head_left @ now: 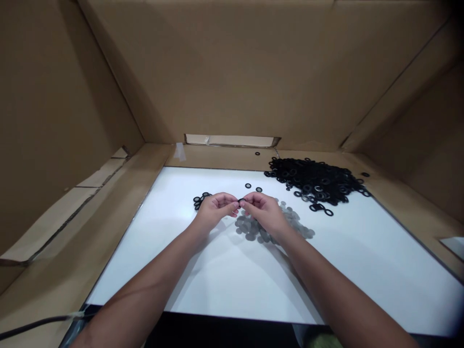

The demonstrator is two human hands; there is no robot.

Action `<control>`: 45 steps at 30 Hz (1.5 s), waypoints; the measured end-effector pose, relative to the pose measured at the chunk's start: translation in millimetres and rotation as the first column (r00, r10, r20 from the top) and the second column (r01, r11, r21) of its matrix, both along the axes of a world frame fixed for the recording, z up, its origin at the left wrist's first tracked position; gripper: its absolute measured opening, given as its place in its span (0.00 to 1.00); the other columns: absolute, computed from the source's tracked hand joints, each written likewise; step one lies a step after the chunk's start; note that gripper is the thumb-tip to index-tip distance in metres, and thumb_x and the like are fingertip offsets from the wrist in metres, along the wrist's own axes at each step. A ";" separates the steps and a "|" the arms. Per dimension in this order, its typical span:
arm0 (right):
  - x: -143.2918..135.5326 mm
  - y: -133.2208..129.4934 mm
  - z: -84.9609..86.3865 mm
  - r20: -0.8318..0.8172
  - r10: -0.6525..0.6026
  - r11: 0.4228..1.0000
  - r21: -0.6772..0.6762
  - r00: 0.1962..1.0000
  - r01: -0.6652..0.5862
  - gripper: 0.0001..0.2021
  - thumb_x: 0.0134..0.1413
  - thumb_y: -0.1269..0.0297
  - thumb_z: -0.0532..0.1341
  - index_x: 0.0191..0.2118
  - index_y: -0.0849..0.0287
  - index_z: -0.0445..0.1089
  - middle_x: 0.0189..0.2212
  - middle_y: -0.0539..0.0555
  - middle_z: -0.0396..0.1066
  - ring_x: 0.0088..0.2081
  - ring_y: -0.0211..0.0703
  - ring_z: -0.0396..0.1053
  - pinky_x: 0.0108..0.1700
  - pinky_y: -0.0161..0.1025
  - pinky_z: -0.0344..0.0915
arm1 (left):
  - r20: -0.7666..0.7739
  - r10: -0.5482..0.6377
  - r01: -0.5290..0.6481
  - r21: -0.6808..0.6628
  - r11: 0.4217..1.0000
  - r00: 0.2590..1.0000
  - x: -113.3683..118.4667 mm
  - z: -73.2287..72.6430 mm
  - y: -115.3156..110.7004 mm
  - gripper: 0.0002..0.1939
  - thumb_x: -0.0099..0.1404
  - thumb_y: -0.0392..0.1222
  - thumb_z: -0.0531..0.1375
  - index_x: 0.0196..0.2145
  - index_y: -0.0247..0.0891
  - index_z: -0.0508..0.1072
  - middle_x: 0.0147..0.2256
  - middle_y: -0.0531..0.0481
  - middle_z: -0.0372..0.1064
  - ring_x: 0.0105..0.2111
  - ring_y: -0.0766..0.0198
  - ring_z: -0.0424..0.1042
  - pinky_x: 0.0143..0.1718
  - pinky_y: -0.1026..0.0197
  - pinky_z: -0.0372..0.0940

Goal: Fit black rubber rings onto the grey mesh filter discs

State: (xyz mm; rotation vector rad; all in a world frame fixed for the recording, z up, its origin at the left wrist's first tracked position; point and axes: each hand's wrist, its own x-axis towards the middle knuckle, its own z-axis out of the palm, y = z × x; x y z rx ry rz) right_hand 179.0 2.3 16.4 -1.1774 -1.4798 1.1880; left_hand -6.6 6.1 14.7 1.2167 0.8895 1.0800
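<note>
Both hands meet over the middle of the white board. Between their fingertips is a small black ring. My left hand pinches its left side, and my right hand pinches its right side. Whether a disc sits inside the ring is too small to tell. Grey translucent discs lie spread beneath and around my right hand. Just left of my left hand is a small group of black rings with pale centres, partly hidden by that hand. Two similar rings lie beyond the fingertips.
A large heap of black rings covers the board's back right corner, with a few loose ones at its edges. Cardboard walls surround the white board. A black cable runs in at the lower left.
</note>
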 end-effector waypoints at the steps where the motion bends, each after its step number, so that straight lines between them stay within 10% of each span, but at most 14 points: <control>1: -1.0 -0.1 -1.0 -0.021 -0.008 1.000 -0.015 1.000 0.008 0.13 0.52 0.53 0.68 0.34 0.57 0.72 0.27 0.50 0.70 0.30 0.39 0.68 0.27 0.34 0.62 | 0.007 0.011 -0.011 -0.005 1.000 1.000 0.7 0.0 -0.3 0.14 0.56 0.47 0.71 0.34 0.34 0.77 0.29 0.50 0.75 0.30 0.64 0.74 0.38 0.59 0.73; 45: 3.4 -4.9 13.5 0.154 0.065 0.998 -0.031 0.986 -0.061 0.12 0.51 0.54 0.67 0.29 0.58 0.72 0.24 0.50 0.70 0.23 0.36 0.63 0.24 0.35 0.58 | -0.083 -0.061 0.062 0.019 0.998 0.995 -3.1 -0.4 -2.9 0.13 0.58 0.48 0.69 0.35 0.35 0.77 0.29 0.49 0.75 0.30 0.64 0.74 0.38 0.59 0.71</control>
